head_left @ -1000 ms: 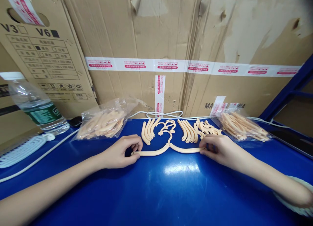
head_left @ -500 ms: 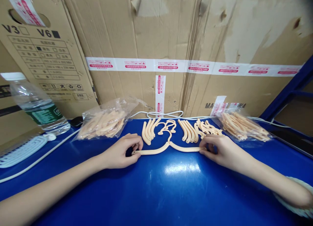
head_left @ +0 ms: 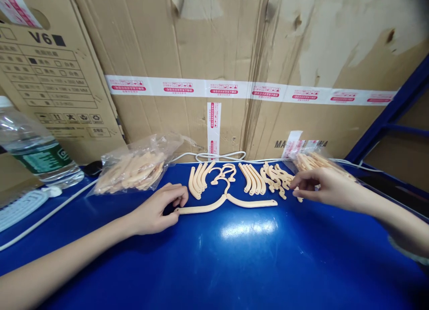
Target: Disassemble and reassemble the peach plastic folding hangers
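On the blue table a folding clothes hanger lies laid out in pale cream parts: a left arm [head_left: 201, 209], a right arm [head_left: 254, 203] and a hook [head_left: 229, 186] above where they meet. My left hand [head_left: 161, 209] has its thumb and curled fingers closed around the outer end of the left arm. My right hand [head_left: 318, 185] hovers at the right edge of a pile of small cream connecting pieces [head_left: 276, 176], thumb and fingers slightly apart. Some pieces near its fingertips are partly hidden.
Loose hanger arms lie in a left group [head_left: 200, 180] and a right group [head_left: 253, 179], with spare hooks [head_left: 223, 172] between. Plastic bags of parts stand left [head_left: 134, 167] and right [head_left: 311, 160]. A water bottle [head_left: 40, 153], a white cable [head_left: 53, 214] and cardboard boxes [head_left: 174, 122] surround them.
My right hand has let go of the right arm's outer end and moved right to the small pieces. My left hand stays at the left arm's end. The view has shifted slightly right.
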Motion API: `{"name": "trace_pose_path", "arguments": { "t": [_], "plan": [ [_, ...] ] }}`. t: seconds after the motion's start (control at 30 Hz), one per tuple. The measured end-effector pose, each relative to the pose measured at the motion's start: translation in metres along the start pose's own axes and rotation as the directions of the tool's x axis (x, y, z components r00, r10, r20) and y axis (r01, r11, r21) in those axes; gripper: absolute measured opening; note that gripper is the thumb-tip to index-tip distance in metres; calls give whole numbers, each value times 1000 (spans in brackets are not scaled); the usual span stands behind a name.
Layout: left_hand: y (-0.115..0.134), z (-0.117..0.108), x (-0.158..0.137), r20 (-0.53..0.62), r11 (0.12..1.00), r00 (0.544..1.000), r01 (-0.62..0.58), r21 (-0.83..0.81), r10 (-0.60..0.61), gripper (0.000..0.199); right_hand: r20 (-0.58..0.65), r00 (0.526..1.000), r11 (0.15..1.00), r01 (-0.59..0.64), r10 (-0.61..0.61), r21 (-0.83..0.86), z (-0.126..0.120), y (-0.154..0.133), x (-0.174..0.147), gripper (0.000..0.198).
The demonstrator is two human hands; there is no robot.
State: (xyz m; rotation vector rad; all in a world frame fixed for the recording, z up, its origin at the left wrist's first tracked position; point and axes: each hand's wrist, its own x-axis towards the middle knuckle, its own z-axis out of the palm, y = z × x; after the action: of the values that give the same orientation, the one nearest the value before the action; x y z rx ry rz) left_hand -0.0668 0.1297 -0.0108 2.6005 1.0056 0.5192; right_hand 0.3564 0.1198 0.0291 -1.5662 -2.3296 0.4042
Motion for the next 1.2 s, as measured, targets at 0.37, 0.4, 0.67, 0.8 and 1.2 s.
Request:
{"name": "trace_pose_path", "arguments": {
  "t": [0.37,0.4,0.67,0.8,1.2],
  "plan": [
    [3,0,0,24,999,1000,18,38,-19,6,-83,992,982,77,-92,-173,40,-33,-2,12],
    [3,1,1,25,999,1000,17,42,-18,6,-87,992,979,79,-96,-186,42,-34,-2,11],
    [1,3,2,-17,998,1000,17,64,-15,9,-76,989,971,104,-123,-215,51,-30,0,10],
    [1,4,2,-30,997,999,23,75,-20,9,-117,987,976,82,-107,-201,55,-30,1,13],
    [1,4,2,-46,994,999,29,101,-24,9,-142,987,979,42,-71,-199,61,-31,2,15]
  ]
}}
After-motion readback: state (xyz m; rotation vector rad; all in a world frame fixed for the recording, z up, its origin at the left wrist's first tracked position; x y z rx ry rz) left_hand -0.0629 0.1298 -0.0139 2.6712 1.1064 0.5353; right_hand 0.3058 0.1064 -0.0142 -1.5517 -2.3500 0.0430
